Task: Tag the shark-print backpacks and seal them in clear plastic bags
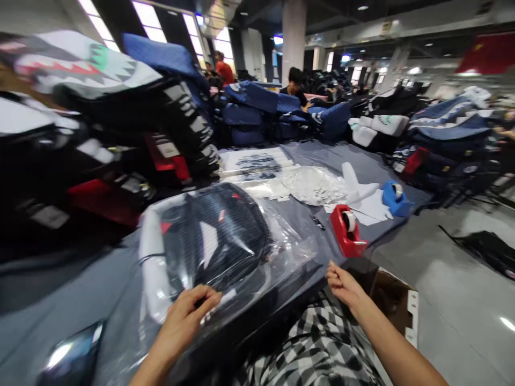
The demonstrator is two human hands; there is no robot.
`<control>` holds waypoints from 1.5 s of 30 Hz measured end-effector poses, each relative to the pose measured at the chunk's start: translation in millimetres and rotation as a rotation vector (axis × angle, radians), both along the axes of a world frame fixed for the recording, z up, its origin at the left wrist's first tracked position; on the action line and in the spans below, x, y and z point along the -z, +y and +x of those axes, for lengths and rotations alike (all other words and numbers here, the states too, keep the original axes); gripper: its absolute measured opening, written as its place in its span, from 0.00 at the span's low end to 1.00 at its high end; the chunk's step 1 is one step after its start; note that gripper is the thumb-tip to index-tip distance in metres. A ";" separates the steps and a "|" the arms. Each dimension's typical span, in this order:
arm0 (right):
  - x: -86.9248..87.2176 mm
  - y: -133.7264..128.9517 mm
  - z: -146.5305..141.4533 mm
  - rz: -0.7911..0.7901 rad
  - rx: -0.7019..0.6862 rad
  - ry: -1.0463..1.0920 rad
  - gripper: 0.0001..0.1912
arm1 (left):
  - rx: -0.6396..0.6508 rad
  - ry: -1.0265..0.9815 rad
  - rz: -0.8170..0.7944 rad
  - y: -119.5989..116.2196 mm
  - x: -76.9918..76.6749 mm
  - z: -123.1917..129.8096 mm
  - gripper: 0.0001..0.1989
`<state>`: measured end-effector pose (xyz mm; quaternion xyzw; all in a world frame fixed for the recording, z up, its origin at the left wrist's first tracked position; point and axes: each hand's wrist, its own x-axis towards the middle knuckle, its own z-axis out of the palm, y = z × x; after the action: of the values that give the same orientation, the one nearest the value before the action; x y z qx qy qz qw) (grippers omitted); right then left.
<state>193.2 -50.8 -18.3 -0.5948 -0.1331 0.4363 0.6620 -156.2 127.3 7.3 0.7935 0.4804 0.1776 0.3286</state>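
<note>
A dark backpack [237,236] with a white patch and small red marks lies inside a clear plastic bag [289,249] on the cloth-covered table. A pale padded roll [155,268] runs along its left side. My left hand [192,306] is at the near edge of the bag, thumb and fingers bent together on the film. My right hand [344,284] is closed in a pinch just past the table's front edge, apart from the bag. Whatever its fingertips hold is too small to tell. Closest to that hand stands a red tape dispenser [346,233] with a white roll.
A blue tape dispenser [396,198], white papers [368,206] and a pile of white pieces [316,185] lie farther back. Stacked bags [173,107] rise at left, with blue bags [249,112] behind. A phone [74,354] is near left; a cardboard box [392,303] stands below right.
</note>
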 end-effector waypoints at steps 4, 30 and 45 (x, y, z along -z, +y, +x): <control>-45.1 35.0 -52.4 0.206 -0.721 -0.051 0.25 | 0.008 -0.031 -0.043 -8.0 -19.2 10.9 0.19; -99.6 160.4 -106.7 -0.054 -1.360 -1.824 0.22 | 0.014 -0.034 0.047 -22.1 -20.8 1.1 0.11; -103.3 110.4 -52.8 0.198 -0.934 -1.083 0.25 | -0.085 -0.042 0.132 -18.8 -2.6 -68.9 0.08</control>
<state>140.4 59.5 85.0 -0.5459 -0.7218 0.3036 0.2981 -225.0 108.4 10.0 0.7885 0.4939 0.2393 0.2777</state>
